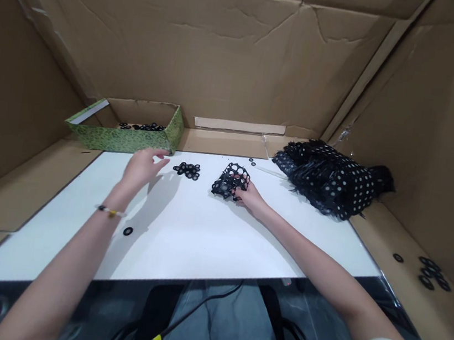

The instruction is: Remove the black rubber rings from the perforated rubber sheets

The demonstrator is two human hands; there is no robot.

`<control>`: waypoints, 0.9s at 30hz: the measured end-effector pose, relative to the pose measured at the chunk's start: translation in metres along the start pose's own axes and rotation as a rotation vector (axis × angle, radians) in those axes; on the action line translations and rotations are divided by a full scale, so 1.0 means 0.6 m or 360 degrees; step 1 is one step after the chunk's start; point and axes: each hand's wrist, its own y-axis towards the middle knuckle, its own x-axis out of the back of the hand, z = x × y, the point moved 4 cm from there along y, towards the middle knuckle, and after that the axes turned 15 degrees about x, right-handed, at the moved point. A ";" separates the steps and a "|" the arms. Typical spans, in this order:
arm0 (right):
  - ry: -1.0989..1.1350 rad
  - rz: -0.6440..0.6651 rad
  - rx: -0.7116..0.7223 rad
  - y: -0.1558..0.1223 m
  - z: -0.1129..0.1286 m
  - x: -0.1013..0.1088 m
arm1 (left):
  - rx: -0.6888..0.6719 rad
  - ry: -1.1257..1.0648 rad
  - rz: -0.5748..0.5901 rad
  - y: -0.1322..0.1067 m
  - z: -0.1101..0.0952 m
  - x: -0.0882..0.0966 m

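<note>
My left hand (144, 166) is raised over the left side of the white table, its fingers apart with nothing visible in them. It is just in front of the green patterned box (130, 140), which holds loose black rings. To its right lies a small pile of black rings (187, 170). My right hand (249, 195) is closed on the edge of a black perforated sheet (232, 179), crumpled and full of round holes. Part of the fingers is hidden behind the sheet. A single black ring (128, 231) lies beside my left forearm.
A heap of black perforated sheets (334, 178) covers the table's back right. Two small rings (252, 161) lie near the back edge. More rings (431, 272) rest on the cardboard at the right. Cardboard walls (225, 53) enclose the white table (201, 239) at the back and sides.
</note>
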 end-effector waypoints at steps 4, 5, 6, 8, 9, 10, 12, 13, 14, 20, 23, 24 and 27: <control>-0.0101 -0.0039 0.0018 -0.006 0.006 -0.002 | 0.0065 0.0494 0.0617 -0.053 0.065 0.049; -0.0108 -0.0026 0.0040 -0.007 0.008 -0.003 | 0.0127 0.0577 0.0738 -0.076 0.083 0.055; -0.0109 -0.0017 0.0061 -0.007 0.008 -0.005 | 0.0173 0.0628 0.0819 -0.101 0.098 0.060; -0.0107 -0.0015 0.0098 -0.007 0.006 -0.006 | 0.0266 0.0686 0.0901 -0.150 0.122 0.062; -0.0107 -0.0016 0.0106 -0.006 0.004 -0.007 | 0.0268 0.0674 0.0896 -0.171 0.128 0.062; -0.0108 -0.0018 0.0108 -0.005 0.001 -0.007 | 0.0278 0.0676 0.0861 -0.188 0.132 0.060; -0.0109 -0.0022 0.0105 -0.003 -0.004 -0.007 | 0.0254 0.0693 0.0760 -0.208 0.134 0.057; -0.0105 -0.0022 0.0106 -0.002 -0.006 -0.006 | 0.0236 0.0706 0.0711 -0.210 0.133 0.054; -0.0100 -0.0019 0.0114 -0.001 -0.007 -0.006 | 0.0217 0.0712 0.0672 -0.207 0.129 0.050; -0.0101 0.0002 0.0157 -0.001 -0.002 -0.005 | 0.0040 0.0462 0.0248 -0.118 0.034 0.007; -0.0092 0.0003 0.0140 -0.003 0.009 -0.006 | -0.0130 0.0304 0.0041 -0.064 -0.034 -0.032; -0.0090 0.0006 0.0118 -0.003 0.012 -0.006 | -0.0141 0.0315 0.0031 -0.049 -0.048 -0.047; -0.0074 0.0012 0.0049 -0.003 0.017 -0.007 | -0.0175 0.0365 0.0060 -0.020 -0.065 -0.078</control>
